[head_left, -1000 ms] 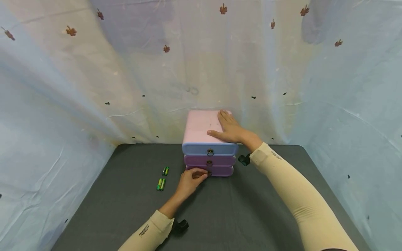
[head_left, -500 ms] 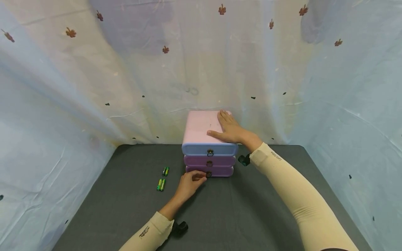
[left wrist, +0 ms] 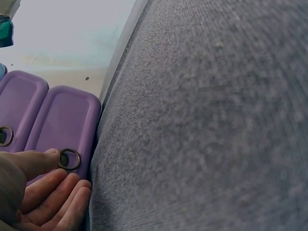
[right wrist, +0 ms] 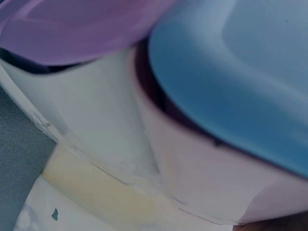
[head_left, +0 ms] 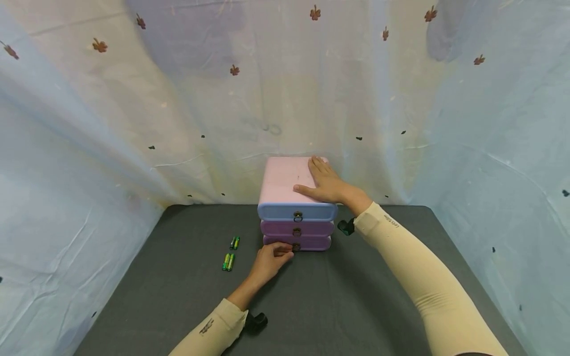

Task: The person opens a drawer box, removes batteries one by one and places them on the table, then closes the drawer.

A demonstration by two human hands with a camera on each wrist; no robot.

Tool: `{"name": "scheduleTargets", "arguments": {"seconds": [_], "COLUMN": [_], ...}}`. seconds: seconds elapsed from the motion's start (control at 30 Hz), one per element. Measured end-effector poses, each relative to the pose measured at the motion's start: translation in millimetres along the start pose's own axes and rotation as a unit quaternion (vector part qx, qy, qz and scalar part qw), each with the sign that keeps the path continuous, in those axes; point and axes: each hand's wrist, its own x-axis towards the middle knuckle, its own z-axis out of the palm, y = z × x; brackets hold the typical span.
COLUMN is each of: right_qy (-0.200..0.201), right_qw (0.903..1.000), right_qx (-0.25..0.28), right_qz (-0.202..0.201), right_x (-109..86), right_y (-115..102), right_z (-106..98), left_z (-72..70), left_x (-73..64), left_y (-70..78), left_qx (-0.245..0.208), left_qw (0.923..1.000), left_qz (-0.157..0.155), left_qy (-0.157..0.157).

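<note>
A small chest of drawers with a pink top (head_left: 285, 180) stands at the back of the table. It has a blue top drawer (head_left: 280, 211) and two purple drawers below, each with a ring pull. My left hand (head_left: 266, 262) is at the bottom purple drawer (head_left: 313, 243). In the left wrist view, one fingertip (left wrist: 53, 152) is right at the edge of its ring pull (left wrist: 70, 159); the whole ring shows, and the other fingers are loosely bent beside it. My right hand (head_left: 329, 184) lies flat on the pink top, thumb spread.
Two pairs of green batteries lie left of the chest, one pair (head_left: 234, 242) farther back and one pair (head_left: 228, 261) nearer. The dark grey table (head_left: 356, 296) is bordered by a pale curtain (head_left: 285, 99) right behind the chest.
My left fingertips have shifted slightly left, away from the bottom ring pull, since a second ago. My right hand and the chest have not moved.
</note>
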Motion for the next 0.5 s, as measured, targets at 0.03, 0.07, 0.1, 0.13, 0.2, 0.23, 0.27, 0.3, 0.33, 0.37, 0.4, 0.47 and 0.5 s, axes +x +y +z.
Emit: {"name": "scheduleTargets", "arguments": {"seconds": [0.03, 0.07, 0.1, 0.13, 0.2, 0.23, 0.27, 0.3, 0.33, 0.37, 0.4, 0.47, 0.5], "right_qy": [0.0, -0.001, -0.001, -0.002, -0.001, -0.001, -0.001, 0.0, 0.001, 0.002, 0.003, 0.005, 0.006], "right_qw": [1.0, 1.0, 1.0, 1.0, 1.0, 1.0, 1.0, 1.0, 1.0, 1.0, 1.0, 1.0, 0.9999], "right_qx": [0.0, -0.001, -0.001, -0.001, -0.001, -0.001, -0.001, 0.0, 0.0, 0.0, -0.001, -0.002, -0.002], "right_qz": [0.0, 0.0, -0.001, -0.001, -0.002, -0.002, -0.003, -0.003, -0.003, -0.004, -0.005, -0.007, -0.009], "right_x": [0.0, 0.1, 0.0, 0.0, -0.2, 0.0, 0.0, -0.1, 0.1, 0.3, 0.5, 0.7, 0.8], "right_y": [0.3, 0.6, 0.9, 1.2, 1.6, 1.9, 2.1, 2.1, 2.3, 2.4, 2.7, 2.8, 2.9], "right_z": [0.1, 0.2, 0.2, 0.3, 0.3, 0.5, 0.6, 0.7, 0.8, 0.8, 0.9, 0.8, 0.8], "left_z": [0.4, 0.9, 1.3, 1.8, 2.5, 2.9, 3.2, 3.5, 3.9, 4.2, 4.5, 5.0, 5.2], "left_x": [0.3, 0.6, 0.7, 0.9, 1.1, 1.3, 1.4, 1.6, 1.8, 1.9, 2.1, 2.4, 2.6], "left_y": [-0.5, -0.8, -1.0, -1.1, -1.0, -0.8, -0.5, -0.2, 0.0, 0.1, 0.4, 1.1, 1.2], "left_qx": [0.0, 0.0, -0.002, -0.002, -0.003, -0.004, -0.005, -0.006, -0.007, -0.009, -0.011, -0.016, -0.017], "left_qw": [1.0, 1.0, 1.0, 1.0, 1.0, 1.0, 1.0, 1.0, 1.0, 0.9999, 0.9999, 0.9998, 0.9998], "left_qz": [0.0, 0.0, 0.0, 0.002, 0.003, 0.002, 0.004, 0.003, 0.003, 0.002, 0.001, -0.003, -0.006], "left_qy": [-0.001, -0.001, -0.001, -0.001, -0.001, -0.002, -0.002, -0.003, -0.004, -0.005, -0.006, -0.007, -0.008]}}
